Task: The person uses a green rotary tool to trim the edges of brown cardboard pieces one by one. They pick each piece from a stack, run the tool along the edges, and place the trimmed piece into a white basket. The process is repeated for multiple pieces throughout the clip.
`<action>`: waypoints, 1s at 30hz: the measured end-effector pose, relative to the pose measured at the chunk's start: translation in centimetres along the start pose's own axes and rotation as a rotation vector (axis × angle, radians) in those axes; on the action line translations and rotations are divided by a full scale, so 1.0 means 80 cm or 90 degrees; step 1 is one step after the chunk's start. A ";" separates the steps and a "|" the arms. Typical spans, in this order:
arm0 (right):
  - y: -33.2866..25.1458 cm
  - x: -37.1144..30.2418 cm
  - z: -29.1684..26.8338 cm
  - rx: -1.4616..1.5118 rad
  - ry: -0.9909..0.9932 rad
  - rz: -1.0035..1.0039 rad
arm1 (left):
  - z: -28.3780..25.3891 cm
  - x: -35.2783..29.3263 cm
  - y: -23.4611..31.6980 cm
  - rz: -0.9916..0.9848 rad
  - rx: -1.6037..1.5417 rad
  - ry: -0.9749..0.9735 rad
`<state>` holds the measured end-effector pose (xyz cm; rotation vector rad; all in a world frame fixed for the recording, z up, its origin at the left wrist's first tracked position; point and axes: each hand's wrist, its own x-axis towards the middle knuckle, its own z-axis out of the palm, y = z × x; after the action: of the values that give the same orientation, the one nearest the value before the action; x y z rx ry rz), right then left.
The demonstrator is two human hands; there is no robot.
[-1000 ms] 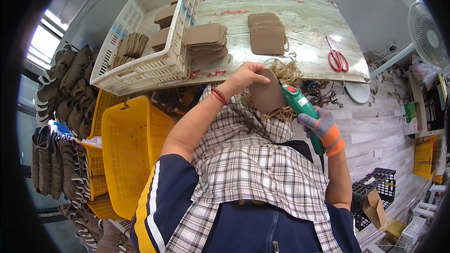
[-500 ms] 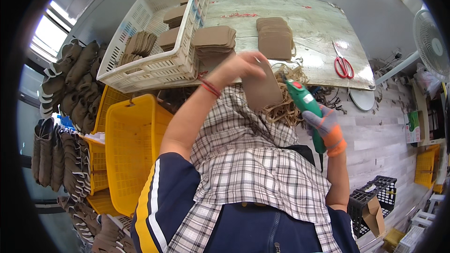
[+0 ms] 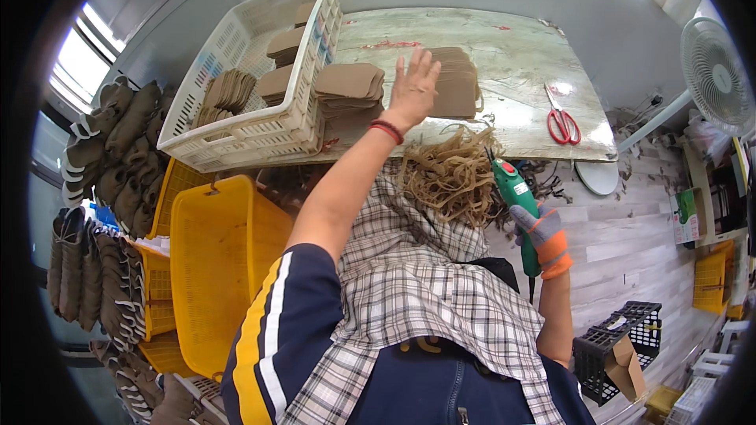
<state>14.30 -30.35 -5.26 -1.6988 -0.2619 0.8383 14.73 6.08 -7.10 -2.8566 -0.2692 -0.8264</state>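
My bare left hand (image 3: 413,93) is over the table at the left edge of a stack of brown rounded pieces (image 3: 458,86). Its fingers are spread, and I see no piece in its grasp. A second brown stack (image 3: 349,82) lies to the left of that hand. In a grey and orange glove, my right hand (image 3: 542,238) is wrapped round a green handheld electric tool (image 3: 513,186) with a red button and a thin dark tip pointing up. Left of the tool, a tangled heap of tan strips (image 3: 450,177) hangs at the table's front edge, over my checked apron (image 3: 425,291).
A white crate (image 3: 236,130) holding more brown pieces stands at the table's left, with a yellow basket (image 3: 209,267) below it. Red-handled scissors (image 3: 563,126) lie on the table's right. Further right are a white fan (image 3: 717,75) and a black crate (image 3: 598,354).
My left hand has moved up and away from my lap to the right-hand stack. The brown piece it held is no longer in it. My right hand keeps the tool, slightly lower.
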 end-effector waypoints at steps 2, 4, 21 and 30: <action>0.001 -0.001 0.000 -0.004 0.008 0.006 | 0.037 -0.009 0.013 -0.060 -0.049 -0.066; 0.003 -0.003 0.001 -0.002 0.012 0.008 | 0.056 -0.015 0.015 -0.102 -0.064 -0.086; -0.029 0.011 0.015 0.001 0.064 -0.072 | -0.037 -0.030 0.134 -0.731 -1.625 0.273; -0.045 0.001 0.016 -0.016 0.075 -0.083 | -0.044 -0.024 0.158 -0.781 -1.692 0.293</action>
<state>14.47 -28.22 -2.07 -1.7276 -0.3013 0.6390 14.02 -7.13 -6.50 0.1528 0.2910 0.5797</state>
